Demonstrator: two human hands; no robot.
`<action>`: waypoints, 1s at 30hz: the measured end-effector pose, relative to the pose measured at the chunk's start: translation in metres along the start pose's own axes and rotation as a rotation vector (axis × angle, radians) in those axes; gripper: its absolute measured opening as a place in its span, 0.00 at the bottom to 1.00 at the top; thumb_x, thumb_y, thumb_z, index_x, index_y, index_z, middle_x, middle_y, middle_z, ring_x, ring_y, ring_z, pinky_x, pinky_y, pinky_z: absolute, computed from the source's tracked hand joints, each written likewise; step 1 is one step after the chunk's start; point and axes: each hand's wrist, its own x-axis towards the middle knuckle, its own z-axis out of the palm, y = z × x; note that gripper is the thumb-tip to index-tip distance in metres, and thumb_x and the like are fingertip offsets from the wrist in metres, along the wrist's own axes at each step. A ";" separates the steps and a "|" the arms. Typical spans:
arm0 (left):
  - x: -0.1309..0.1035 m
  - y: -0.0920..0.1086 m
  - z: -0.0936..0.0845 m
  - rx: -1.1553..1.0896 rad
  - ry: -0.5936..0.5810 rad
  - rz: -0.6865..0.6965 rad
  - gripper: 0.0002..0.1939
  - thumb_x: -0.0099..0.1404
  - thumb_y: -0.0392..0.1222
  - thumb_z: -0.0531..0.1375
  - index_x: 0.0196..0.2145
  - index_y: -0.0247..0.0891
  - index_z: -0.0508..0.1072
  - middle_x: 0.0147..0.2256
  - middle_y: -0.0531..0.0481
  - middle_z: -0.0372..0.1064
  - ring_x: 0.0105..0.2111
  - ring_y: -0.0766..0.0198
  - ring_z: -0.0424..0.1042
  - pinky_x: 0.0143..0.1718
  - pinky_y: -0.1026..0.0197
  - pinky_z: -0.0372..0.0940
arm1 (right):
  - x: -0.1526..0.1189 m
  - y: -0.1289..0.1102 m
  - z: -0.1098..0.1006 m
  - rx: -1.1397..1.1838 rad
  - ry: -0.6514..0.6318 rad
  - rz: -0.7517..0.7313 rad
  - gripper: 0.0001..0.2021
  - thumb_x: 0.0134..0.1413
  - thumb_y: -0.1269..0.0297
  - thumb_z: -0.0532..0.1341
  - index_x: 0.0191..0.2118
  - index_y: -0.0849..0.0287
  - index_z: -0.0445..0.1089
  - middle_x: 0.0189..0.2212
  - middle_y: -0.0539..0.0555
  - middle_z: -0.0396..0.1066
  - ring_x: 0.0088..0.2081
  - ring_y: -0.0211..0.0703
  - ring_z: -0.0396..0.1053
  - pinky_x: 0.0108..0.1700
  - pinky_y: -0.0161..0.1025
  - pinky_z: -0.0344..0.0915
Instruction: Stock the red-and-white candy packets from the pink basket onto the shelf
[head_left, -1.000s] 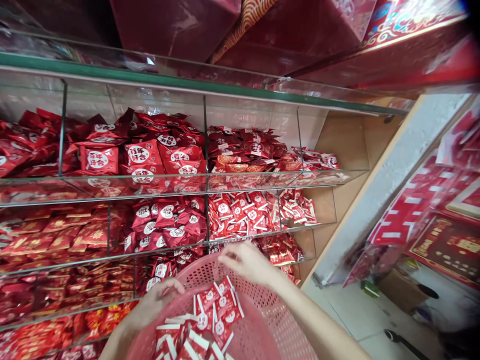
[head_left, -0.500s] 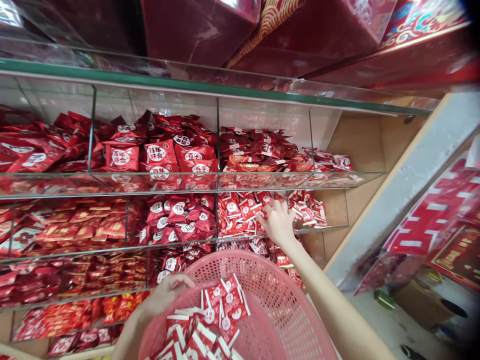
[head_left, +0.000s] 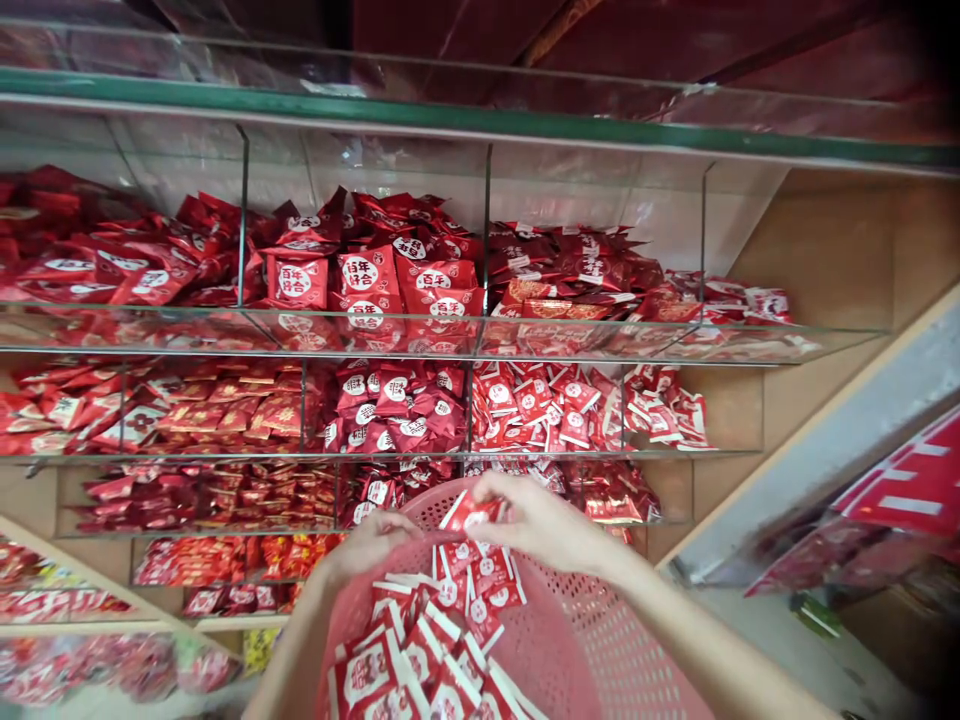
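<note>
A pink perforated basket (head_left: pixel 555 640) is at the bottom centre, with many small red-and-white packets (head_left: pixel 427 650) lying in its left part. My left hand (head_left: pixel 375 540) grips the basket's upper left rim. Over the basket's far side, my right hand (head_left: pixel 517 510) pinches a red packet (head_left: pixel 469 512) between thumb and fingers. Behind it, similar red packets with white round labels (head_left: pixel 540 400) fill a compartment of the second glass shelf.
Glass shelves (head_left: pixel 375 345) with thin dividers hold rows of red packets, larger ones (head_left: pixel 367 270) on the upper shelf. Dark red boxes (head_left: pixel 450 30) are above the green glass edge. At the right are a pale post (head_left: pixel 810 450) and hanging red items (head_left: pixel 911 480).
My right hand has moved from the second shelf's compartment back over the basket, now with a packet in its fingers. The view has shifted, and more of the lower left shelving shows.
</note>
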 end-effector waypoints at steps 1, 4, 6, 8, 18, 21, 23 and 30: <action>0.000 0.002 0.001 -0.010 0.000 0.001 0.14 0.55 0.48 0.58 0.31 0.36 0.76 0.35 0.47 0.70 0.37 0.58 0.66 0.42 0.61 0.57 | 0.008 0.008 0.017 0.038 -0.044 0.032 0.11 0.48 0.61 0.60 0.39 0.58 0.66 0.36 0.50 0.69 0.36 0.37 0.65 0.38 0.35 0.60; -0.001 0.008 0.004 0.003 0.049 0.000 0.17 0.57 0.53 0.57 0.26 0.34 0.73 0.28 0.50 0.67 0.30 0.62 0.62 0.35 0.63 0.55 | 0.034 0.045 0.063 0.067 -0.164 0.180 0.20 0.39 0.64 0.65 0.43 0.61 0.68 0.37 0.53 0.70 0.35 0.39 0.66 0.38 0.36 0.61; -0.003 0.012 0.006 0.011 0.076 -0.004 0.22 0.58 0.57 0.55 0.22 0.33 0.70 0.22 0.53 0.60 0.25 0.66 0.57 0.28 0.64 0.52 | 0.047 0.066 0.084 0.115 -0.197 0.218 0.18 0.38 0.62 0.66 0.40 0.61 0.70 0.34 0.52 0.71 0.35 0.40 0.66 0.38 0.36 0.61; -0.005 0.017 0.007 0.001 0.071 -0.007 0.24 0.57 0.59 0.55 0.21 0.33 0.69 0.20 0.54 0.56 0.23 0.67 0.54 0.26 0.64 0.50 | 0.054 0.078 0.097 0.182 -0.201 0.229 0.17 0.36 0.62 0.67 0.36 0.61 0.71 0.31 0.50 0.71 0.34 0.39 0.66 0.37 0.35 0.61; -0.006 0.012 0.004 -0.062 0.052 0.010 0.18 0.51 0.53 0.63 0.30 0.34 0.76 0.32 0.47 0.70 0.35 0.58 0.66 0.38 0.62 0.58 | 0.055 0.089 0.122 0.236 -0.214 0.235 0.16 0.32 0.59 0.69 0.32 0.60 0.72 0.27 0.48 0.69 0.29 0.36 0.63 0.30 0.31 0.57; -0.002 0.003 0.004 -0.078 0.054 0.002 0.17 0.50 0.52 0.64 0.26 0.33 0.76 0.28 0.47 0.69 0.30 0.61 0.65 0.34 0.64 0.58 | 0.053 0.094 0.128 0.311 -0.211 0.269 0.15 0.32 0.59 0.69 0.30 0.60 0.72 0.24 0.46 0.67 0.27 0.33 0.60 0.28 0.30 0.55; -0.002 0.001 0.004 -0.081 0.052 0.011 0.16 0.51 0.51 0.64 0.25 0.33 0.76 0.27 0.47 0.68 0.29 0.62 0.64 0.33 0.64 0.57 | 0.051 0.096 0.131 0.388 -0.207 0.307 0.14 0.32 0.60 0.68 0.29 0.61 0.72 0.23 0.45 0.66 0.25 0.31 0.59 0.27 0.29 0.55; -0.005 0.005 0.004 -0.086 0.077 0.012 0.17 0.50 0.52 0.63 0.26 0.33 0.75 0.28 0.47 0.67 0.30 0.63 0.63 0.34 0.63 0.57 | 0.046 0.087 0.124 0.649 -0.216 0.500 0.16 0.30 0.60 0.70 0.29 0.62 0.71 0.21 0.45 0.65 0.22 0.29 0.59 0.22 0.27 0.56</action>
